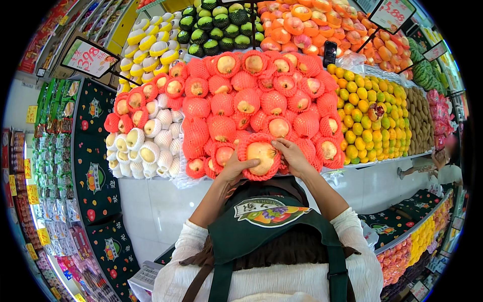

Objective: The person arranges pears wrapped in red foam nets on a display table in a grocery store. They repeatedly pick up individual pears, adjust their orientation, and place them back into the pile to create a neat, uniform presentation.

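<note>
Between my two hands is a large pomegranate (pixel 263 155) in a red foam net sleeve, its pale yellow-pink skin facing up. My left hand (pixel 239 165) grips it from the left, the thumb lying across the fruit. At its upper right, my right hand (pixel 291 155) pinches the edge of the foam net (pixel 277 140) with thumb and fingertips. Just beyond, a sloping pile of pomegranates (pixel 246 101) fills the middle of the stand, each in a red net. The underside of the held fruit is hidden.
White-netted pears (pixel 150 126) lie left of the pile, and mandarins (pixel 356 113) with an opened pomegranate (pixel 376 112) on top lie right. A phone (pixel 329 53) rests at the back. Price signs (pixel 90 57) stand on stalks. A person (pixel 447 162) is at far right.
</note>
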Action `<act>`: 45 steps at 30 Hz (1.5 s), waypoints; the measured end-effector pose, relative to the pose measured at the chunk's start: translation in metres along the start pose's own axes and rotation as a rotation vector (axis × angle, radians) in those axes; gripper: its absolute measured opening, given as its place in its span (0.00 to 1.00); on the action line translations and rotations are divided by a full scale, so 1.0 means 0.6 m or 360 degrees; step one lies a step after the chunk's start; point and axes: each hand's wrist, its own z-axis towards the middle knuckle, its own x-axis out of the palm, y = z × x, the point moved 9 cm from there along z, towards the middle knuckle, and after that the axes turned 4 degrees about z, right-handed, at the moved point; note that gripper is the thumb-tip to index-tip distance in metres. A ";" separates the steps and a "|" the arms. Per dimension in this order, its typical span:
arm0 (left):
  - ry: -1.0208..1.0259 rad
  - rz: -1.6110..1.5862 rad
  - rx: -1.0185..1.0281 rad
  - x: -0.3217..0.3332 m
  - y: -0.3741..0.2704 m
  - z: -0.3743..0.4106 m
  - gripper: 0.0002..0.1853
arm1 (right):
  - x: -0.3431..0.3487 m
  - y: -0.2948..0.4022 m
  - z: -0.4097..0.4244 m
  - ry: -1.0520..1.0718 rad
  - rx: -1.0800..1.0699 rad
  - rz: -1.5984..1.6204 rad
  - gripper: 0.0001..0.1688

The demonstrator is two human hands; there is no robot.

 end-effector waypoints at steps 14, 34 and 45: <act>-0.0268 -0.0364 0.0215 0.004 0.004 0.012 0.32 | -0.017 0.088 -0.013 -0.0180 -0.1014 -0.1205 0.21; -0.0532 -0.0349 0.0729 -0.013 -0.045 0.023 0.38 | 0.026 0.088 -0.015 -0.0317 -0.0903 -0.1024 0.30; -0.0658 0.0088 0.1049 -0.002 -0.099 -0.003 0.47 | 0.047 0.038 0.005 0.0041 -0.0414 -0.0460 0.40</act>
